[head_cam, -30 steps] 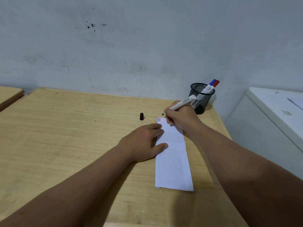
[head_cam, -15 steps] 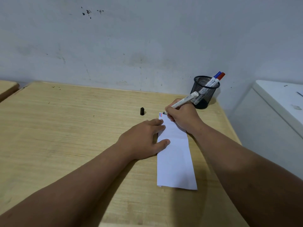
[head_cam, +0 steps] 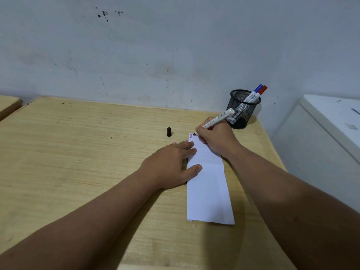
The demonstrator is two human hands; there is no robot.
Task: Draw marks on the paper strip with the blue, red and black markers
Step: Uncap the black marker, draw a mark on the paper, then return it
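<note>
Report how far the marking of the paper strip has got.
Done: a blue mark and a red mark sit at the far corner of the white paper strip, and the blue-capped and red-capped markers stand in the black mesh cup. In hand: the right hand holds the uncapped white-barrelled marker, tip at that corner; the left hand pins the strip. Left: the black mark, then recapping with the black cap.

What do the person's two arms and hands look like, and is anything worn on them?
Both forearms are bare as far as the view shows: no sleeves reach into the picture. The left hand and the right hand carry no gloves, and no watch, bracelet or ring is visible on either. No markings show on them.
</note>
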